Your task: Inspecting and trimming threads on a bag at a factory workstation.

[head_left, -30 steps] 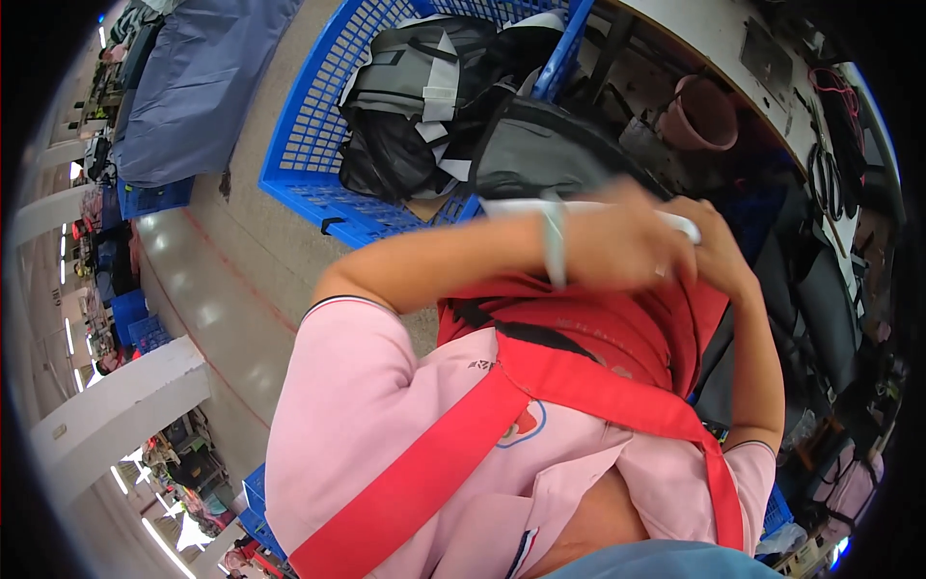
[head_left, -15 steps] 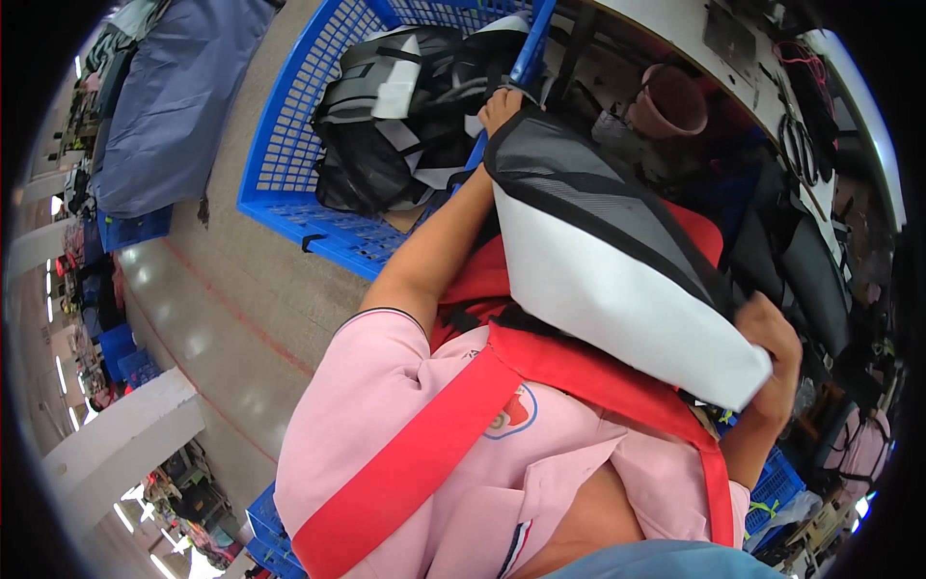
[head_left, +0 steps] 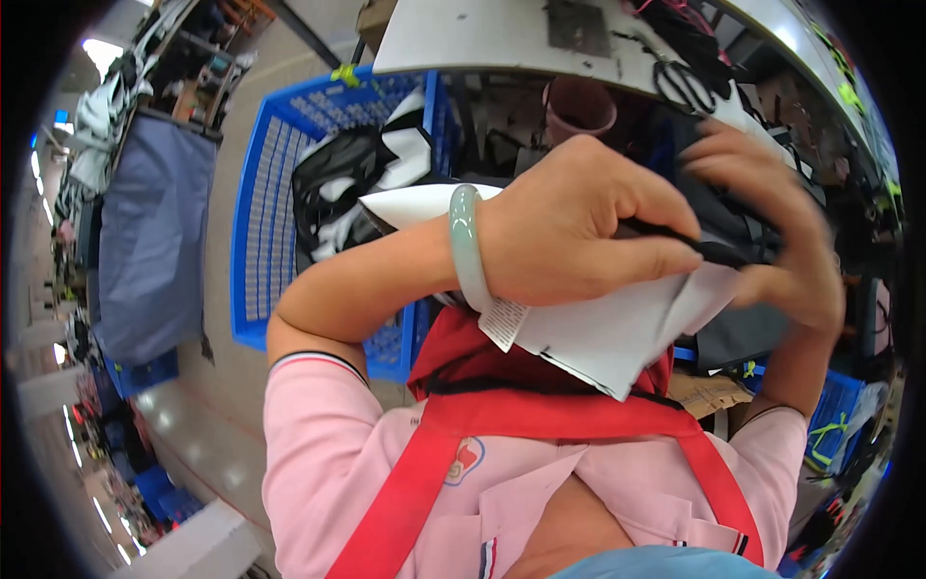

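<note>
A sewn bag piece [head_left: 603, 333] of white sheet with black edging lies across my lap, its white side facing up and a small printed label [head_left: 503, 323] hanging from it. My left hand [head_left: 579, 222], with a pale green bangle [head_left: 467, 246] at the wrist, is closed on the piece's black edge, thumb against fingers. Close to the piece's right end is my right hand [head_left: 786, 222], blurred, its fingers apart from the thumb. The thumb is beside the white corner; whether it touches I cannot tell. Part of the piece is hidden under my left hand and forearm.
On the left stands a blue plastic crate [head_left: 253, 232] with several black-and-white pieces in it. A white worktable [head_left: 463, 39] spans the far side, with black scissors [head_left: 685, 89] on it. Beneath sits a pink bucket [head_left: 579, 111]. Another blue crate [head_left: 837, 410] is at my right.
My left hand has moved from the piece's far end near the crate to in front of me. The piece has turned and folded, now mostly white side up. My right hand has risen and its fingers have spread.
</note>
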`<state>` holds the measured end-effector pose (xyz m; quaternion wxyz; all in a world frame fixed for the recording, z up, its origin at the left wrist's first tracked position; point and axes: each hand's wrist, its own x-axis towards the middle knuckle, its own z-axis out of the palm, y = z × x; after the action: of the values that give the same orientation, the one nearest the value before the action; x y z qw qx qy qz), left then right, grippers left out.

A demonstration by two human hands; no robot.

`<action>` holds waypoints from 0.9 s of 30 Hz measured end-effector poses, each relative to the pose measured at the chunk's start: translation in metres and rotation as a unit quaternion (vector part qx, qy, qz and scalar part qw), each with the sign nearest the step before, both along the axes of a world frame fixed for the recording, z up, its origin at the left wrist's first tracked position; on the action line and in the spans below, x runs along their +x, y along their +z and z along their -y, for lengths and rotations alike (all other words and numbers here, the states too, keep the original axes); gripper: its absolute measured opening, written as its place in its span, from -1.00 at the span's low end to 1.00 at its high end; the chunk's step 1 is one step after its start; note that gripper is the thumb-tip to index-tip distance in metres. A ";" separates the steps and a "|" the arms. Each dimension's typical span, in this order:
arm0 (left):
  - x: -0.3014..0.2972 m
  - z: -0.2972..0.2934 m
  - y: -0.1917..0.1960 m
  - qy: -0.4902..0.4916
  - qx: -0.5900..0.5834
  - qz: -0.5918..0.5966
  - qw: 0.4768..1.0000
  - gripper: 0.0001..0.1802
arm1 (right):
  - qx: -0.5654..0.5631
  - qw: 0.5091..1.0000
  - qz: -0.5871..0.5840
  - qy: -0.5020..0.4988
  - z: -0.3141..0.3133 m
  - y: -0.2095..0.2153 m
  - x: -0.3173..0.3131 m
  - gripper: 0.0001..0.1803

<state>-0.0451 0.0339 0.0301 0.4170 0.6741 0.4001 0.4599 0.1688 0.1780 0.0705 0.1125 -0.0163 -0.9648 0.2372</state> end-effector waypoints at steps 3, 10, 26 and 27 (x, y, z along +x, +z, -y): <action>-0.011 -0.024 0.006 0.069 -0.040 0.076 0.994 -0.83 | -0.161 0.979 0.092 -0.084 0.006 -0.027 -0.025 -0.55; -0.077 -0.106 -0.022 0.076 -0.175 0.098 0.977 -0.75 | -0.249 0.951 0.044 -0.177 -0.072 -0.048 -0.058 -0.62; -0.131 -0.214 -0.063 0.194 -0.194 0.074 0.959 -0.65 | -0.345 0.921 0.083 -0.163 -0.189 -0.089 -0.126 -0.54; -0.132 -0.217 -0.065 0.200 -0.186 0.066 0.960 -0.65 | -0.338 0.923 0.076 -0.169 -0.190 -0.090 -0.127 -0.56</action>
<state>-0.1768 0.2510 -0.0349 0.4596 0.4589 0.5769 0.4953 0.0414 0.3678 -0.0195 0.0647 -0.2339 -0.8157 0.5252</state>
